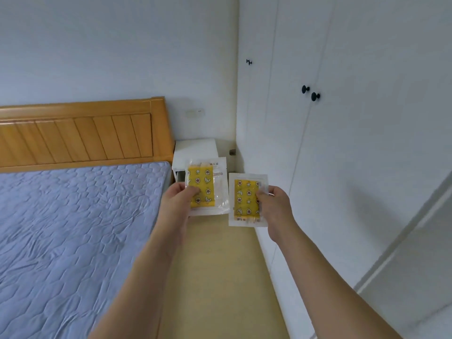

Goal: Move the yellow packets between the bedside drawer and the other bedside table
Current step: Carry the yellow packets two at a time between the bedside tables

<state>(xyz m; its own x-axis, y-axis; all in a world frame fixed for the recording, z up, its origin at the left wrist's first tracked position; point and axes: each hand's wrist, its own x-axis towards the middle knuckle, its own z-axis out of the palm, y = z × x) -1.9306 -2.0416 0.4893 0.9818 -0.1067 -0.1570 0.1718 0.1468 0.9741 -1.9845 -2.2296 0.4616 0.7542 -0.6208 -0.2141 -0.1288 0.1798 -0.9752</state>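
Two packets are held out in front, side by side — the left packet [204, 189] in the left hand [177, 200], the right packet [247, 199] in the right hand [275, 206]. Behind them a bedside table [195, 149] is set in the corner, between the headboard [80, 133] on the left and the wardrobe doors [342, 143] on the right. The mattress [73, 228] lies to the left — a strip of floor [220, 277] runs between it and the wardrobe.

White wardrobe [367, 143] beside wooden-headboard bed [73, 216].

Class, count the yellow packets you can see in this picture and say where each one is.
2. One yellow packet is held in the left hand; the other yellow packet is in the right hand. More may lie hidden behind the left one.
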